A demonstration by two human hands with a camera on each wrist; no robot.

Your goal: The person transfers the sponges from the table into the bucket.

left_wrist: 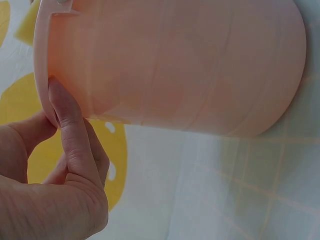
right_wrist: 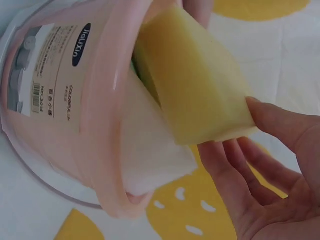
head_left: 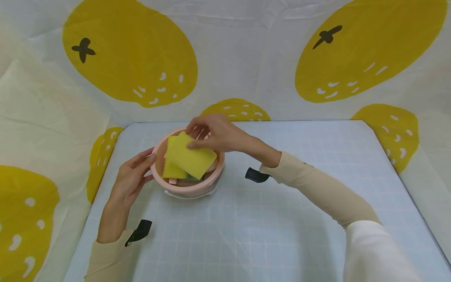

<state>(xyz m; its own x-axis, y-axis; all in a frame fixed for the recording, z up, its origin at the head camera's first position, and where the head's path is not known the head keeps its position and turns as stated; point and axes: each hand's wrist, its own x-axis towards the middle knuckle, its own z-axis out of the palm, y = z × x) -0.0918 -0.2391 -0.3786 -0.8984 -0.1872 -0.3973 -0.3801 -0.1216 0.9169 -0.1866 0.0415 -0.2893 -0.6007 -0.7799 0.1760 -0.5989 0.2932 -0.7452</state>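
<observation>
A pink plastic bucket (head_left: 188,190) stands upright at the back left of the table. My left hand (head_left: 128,178) pinches its rim on the left side, thumb and fingers on either side of the edge in the left wrist view. A yellow sponge (head_left: 193,156) is between the thumb and fingers of my right hand (head_left: 222,135), tilted over the bucket's mouth. Another yellow piece (head_left: 172,168) lies below it inside the bucket. A white block-like thing (right_wrist: 155,145) pokes out of the mouth in the right wrist view. Other contents, some green, are mostly hidden.
The table (head_left: 246,235) has a pale blue cloth with a grid. A white curtain (head_left: 243,58) with large yellow fruit prints hangs behind and at the sides. Black devices (head_left: 257,175) stick out from both wrists. The bucket bears a printed label (right_wrist: 60,70).
</observation>
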